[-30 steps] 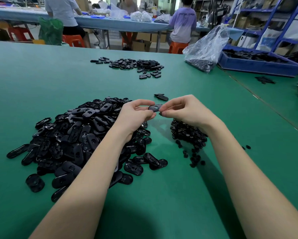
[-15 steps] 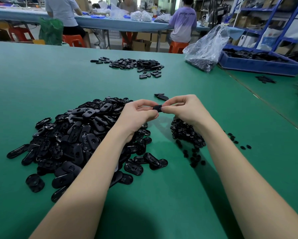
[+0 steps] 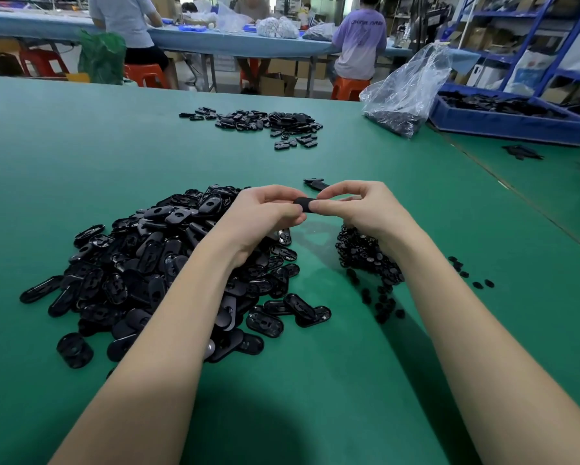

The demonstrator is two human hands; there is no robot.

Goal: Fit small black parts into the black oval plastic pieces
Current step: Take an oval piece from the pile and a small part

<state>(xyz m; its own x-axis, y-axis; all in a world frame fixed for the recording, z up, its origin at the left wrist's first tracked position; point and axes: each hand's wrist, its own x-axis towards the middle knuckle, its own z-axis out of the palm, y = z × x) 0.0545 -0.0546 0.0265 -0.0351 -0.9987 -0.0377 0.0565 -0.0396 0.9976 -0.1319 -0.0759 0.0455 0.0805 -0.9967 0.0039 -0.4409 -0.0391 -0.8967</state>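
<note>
Surface [image 3: 315, 391]: green, carrying everything listed here.
Large heap of oval pieces [image 3: 147, 273]: nearest, under and beside the left forearm; black ovals piled loosely, strays spread at its edges.
Small black parts [image 3: 365, 253]: a lesser heap below the right wrist, with a few lying loose toward the near and right sides.
Left hand [image 3: 261, 216]: raised above the large heap, fingers curled, pinching the left end of the held oval piece.
Held oval piece [image 3: 304, 204]: between both hands, above the surface; mostly covered by fingertips, so whether a small part sits in it cannot be told.
Right hand [image 3: 362, 206]: fingers curled, thumb and forefinger pinching the right end of the same piece.
Lone black piece [image 3: 315, 184]: lying just beyond the hands.
Far pile of oval pieces [image 3: 265, 124]: well apart, toward the far edge.
Clear plastic bag [image 3: 406, 92]: far right, dark parts inside.
Blue tray [image 3: 509, 124]: just beside the bag, holding black pieces.
Seated people [image 3: 359, 45]: at a blue table beyond, on orange stools.
</note>
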